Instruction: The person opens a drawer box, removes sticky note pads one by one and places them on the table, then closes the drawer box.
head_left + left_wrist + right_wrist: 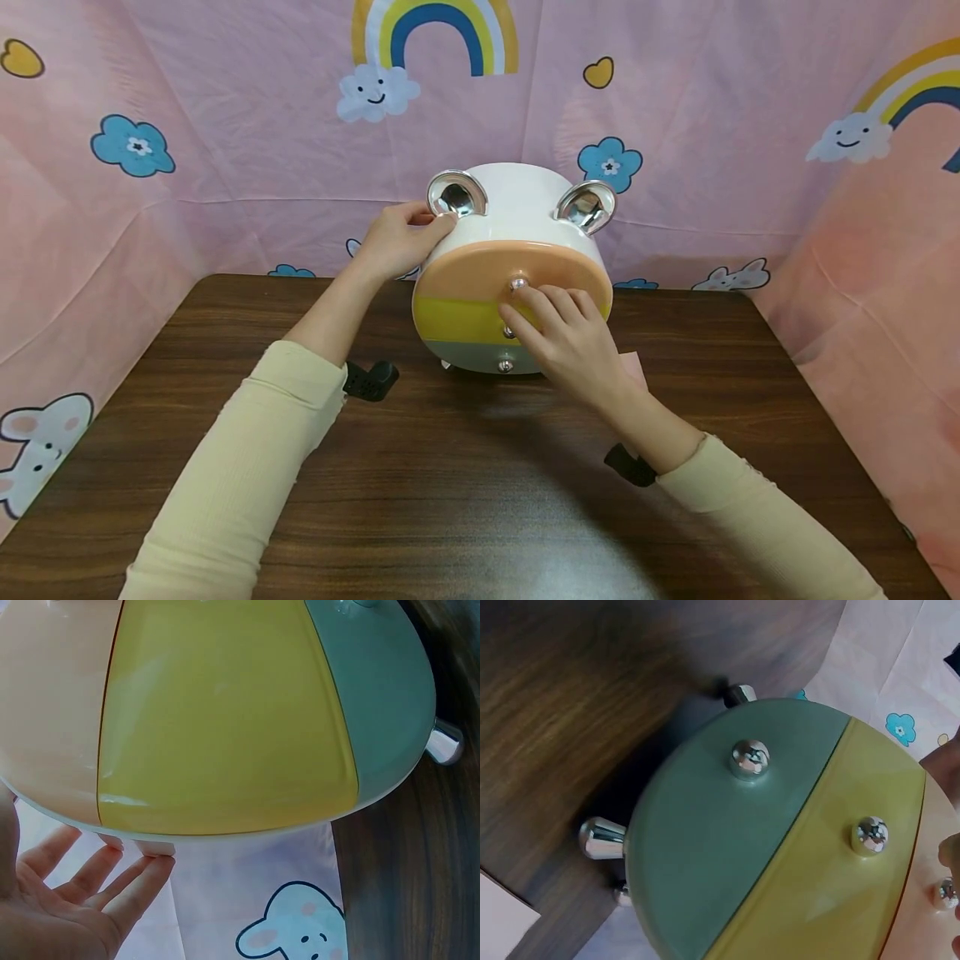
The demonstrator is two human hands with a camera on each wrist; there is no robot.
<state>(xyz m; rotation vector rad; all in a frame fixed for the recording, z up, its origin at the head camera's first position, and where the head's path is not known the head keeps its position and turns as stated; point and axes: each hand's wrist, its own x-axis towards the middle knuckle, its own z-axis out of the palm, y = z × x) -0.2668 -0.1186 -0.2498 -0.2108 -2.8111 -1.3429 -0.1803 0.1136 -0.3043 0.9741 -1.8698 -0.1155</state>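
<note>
A rounded white drawer box [517, 192] with two shiny silver ears stands on the table, its front banded in peach, yellow [217, 712] and green [727, 817]. Each band has a round silver knob. My left hand [401, 237] rests on the box's upper left side, thumb near the ear; in the left wrist view its extended fingers [139, 892] touch the white shell. At the peach drawer [472, 267], my right hand [573, 342] pinches the top knob [518, 284] between thumb and index finger. Only its fingertips show at the right wrist view's edge.
The box stands on short silver feet [602, 838] on a dark wooden table [450, 492]. A pale pink paper [634, 367] lies behind my right wrist. Patterned pink cloth [285, 167] hangs around the back and sides. Black wrist straps [371, 382] sit by both sleeves.
</note>
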